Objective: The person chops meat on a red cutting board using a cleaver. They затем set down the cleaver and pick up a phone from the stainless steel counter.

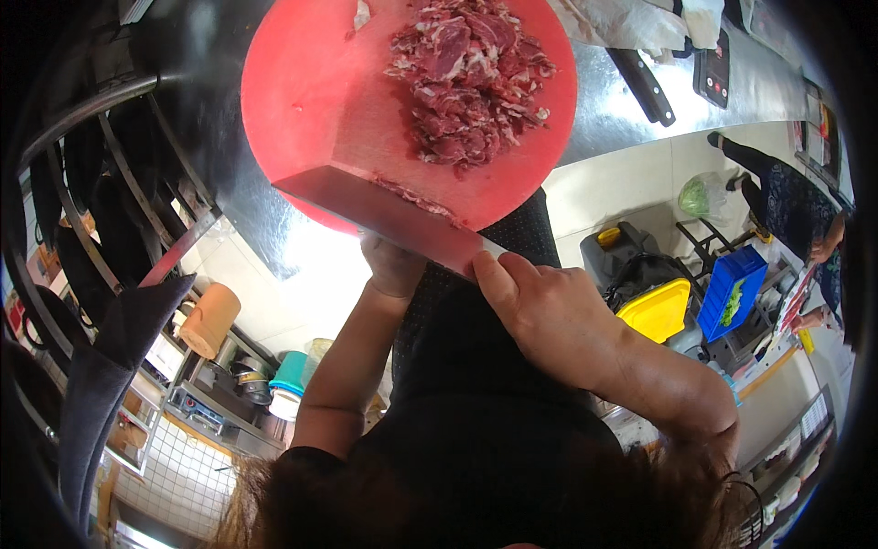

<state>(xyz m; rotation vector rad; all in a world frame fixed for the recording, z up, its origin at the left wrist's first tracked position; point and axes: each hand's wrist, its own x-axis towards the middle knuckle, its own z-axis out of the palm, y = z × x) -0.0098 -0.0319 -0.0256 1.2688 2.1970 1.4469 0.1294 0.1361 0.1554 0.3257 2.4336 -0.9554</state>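
My right hand [549, 309] is closed around the handle end of a broad cleaver [384, 216], whose blade slants up and left over the near edge of a round red cutting board [295, 103]. Just beyond the blade lies a thin strip of raw meat [418, 199]. A heap of sliced raw meat [473, 82] covers the board's right part, and a small pale scrap [361, 14] lies near its far edge. My left hand [392, 264] is below the blade at the board's near edge; its fingers are mostly hidden behind the cleaver.
The board rests on a steel table [206, 130]. To its right are a black-handled knife [641, 86], plastic bags [617, 24] and a phone [713, 72]. A metal rack [123, 158] stands left. Right, beyond the table, are a blue crate [730, 291] and another person [789, 195].
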